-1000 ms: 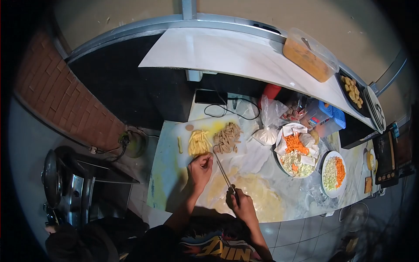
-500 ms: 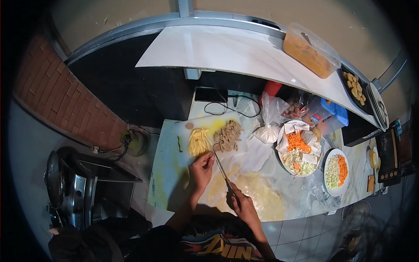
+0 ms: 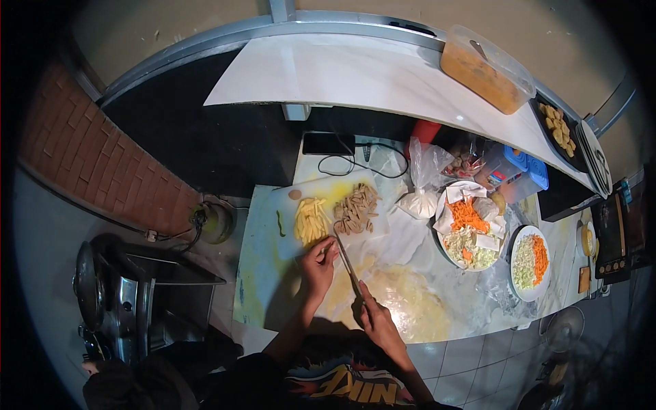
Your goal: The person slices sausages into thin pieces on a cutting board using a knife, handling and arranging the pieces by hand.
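Right hand (image 3: 380, 321) closed round handle of long metal knife (image 3: 348, 264), tip near pale-yellow strips (image 3: 311, 220) on white rectangular board (image 3: 279, 199); left hand (image 3: 318, 268) curled beside tip, any hold unclear. Dark shirt (image 3: 345, 384) reads "NIKE".

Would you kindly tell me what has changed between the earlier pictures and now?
Nothing on the table has visibly moved, and nothing was taken hold of or let go; only the camera's view has turned slightly. The right hand still holds the knife, and the left hand stays at the near edge of the board. The yellow pile and the brown pile lie as they were.
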`<state>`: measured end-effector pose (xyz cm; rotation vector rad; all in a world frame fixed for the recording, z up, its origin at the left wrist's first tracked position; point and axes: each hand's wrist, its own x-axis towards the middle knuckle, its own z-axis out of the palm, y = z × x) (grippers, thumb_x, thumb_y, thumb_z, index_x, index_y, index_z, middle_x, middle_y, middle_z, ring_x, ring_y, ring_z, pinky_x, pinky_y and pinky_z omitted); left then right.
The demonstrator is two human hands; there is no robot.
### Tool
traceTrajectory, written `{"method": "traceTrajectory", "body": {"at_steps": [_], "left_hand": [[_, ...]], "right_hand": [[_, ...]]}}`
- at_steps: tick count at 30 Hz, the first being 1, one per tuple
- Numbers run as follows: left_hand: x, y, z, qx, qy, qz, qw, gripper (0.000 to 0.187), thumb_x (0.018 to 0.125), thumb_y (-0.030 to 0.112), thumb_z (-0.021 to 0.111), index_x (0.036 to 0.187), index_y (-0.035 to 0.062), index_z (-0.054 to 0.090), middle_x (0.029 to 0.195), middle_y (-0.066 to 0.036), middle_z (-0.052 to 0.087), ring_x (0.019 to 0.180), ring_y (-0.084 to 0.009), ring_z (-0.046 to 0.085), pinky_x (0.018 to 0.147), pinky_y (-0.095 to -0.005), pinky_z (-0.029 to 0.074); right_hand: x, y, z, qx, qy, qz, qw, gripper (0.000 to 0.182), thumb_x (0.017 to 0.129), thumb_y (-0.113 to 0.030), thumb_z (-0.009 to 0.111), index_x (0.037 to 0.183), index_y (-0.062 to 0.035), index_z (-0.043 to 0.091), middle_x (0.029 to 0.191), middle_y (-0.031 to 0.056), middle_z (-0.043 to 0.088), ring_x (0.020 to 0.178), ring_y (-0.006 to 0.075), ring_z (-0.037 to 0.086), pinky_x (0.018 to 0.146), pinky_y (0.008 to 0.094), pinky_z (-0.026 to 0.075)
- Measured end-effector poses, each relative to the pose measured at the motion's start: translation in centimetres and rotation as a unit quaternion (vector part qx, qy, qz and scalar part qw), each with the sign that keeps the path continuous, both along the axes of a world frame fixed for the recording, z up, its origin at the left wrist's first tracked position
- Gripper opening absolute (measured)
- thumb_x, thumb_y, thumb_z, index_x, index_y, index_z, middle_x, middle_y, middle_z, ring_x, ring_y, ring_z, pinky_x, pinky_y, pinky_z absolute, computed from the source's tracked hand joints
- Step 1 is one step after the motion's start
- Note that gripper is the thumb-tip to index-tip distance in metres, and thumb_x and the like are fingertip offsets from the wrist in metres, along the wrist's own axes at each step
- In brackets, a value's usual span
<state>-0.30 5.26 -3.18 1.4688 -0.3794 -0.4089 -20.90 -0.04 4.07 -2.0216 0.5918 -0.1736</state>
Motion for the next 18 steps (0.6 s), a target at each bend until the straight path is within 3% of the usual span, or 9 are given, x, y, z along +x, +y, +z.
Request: {"method": "traceTrajectory", "body": {"at_steps": [12, 18], "left_hand": [[0.0, -0.1, -1.1, -0.020, 0.045, -0.004, 0.999, 0.030, 0.106, 0.005, 0.060, 0.132, -0.0090, 0.064, 0.128, -0.017, 0.069, 0.105, -0.0206, 0.071, 0.094, -0.0383, 0.063], [-0.4, -0.7, -1.8, -0.049, 0.036, 0.033, 0.998, 0.029, 0.106, 0.007, 0.061, 0.132, -0.0058, 0.066, 0.116, -0.012, 0.073, 0.097, -0.0160, 0.071, 0.093, -0.0332, 0.061]], "right_hand": [[0.1, 0.0, -1.0, -0.036, 0.017, 0.020, 0.999, 0.074, 0.098, 0.002, 0.054, 0.164, -0.0108, 0.027, 0.100, 0.0247, 0.065, 0.080, 0.0425, 0.064, 0.076, 0.0455, 0.052], [0.1, 0.0, -1.8, -0.053, 0.010, 0.025, 0.998, 0.076, 0.096, 0.004, 0.054, 0.165, -0.0096, 0.026, 0.096, 0.0225, 0.064, 0.079, 0.0403, 0.062, 0.075, 0.0443, 0.052]]}}
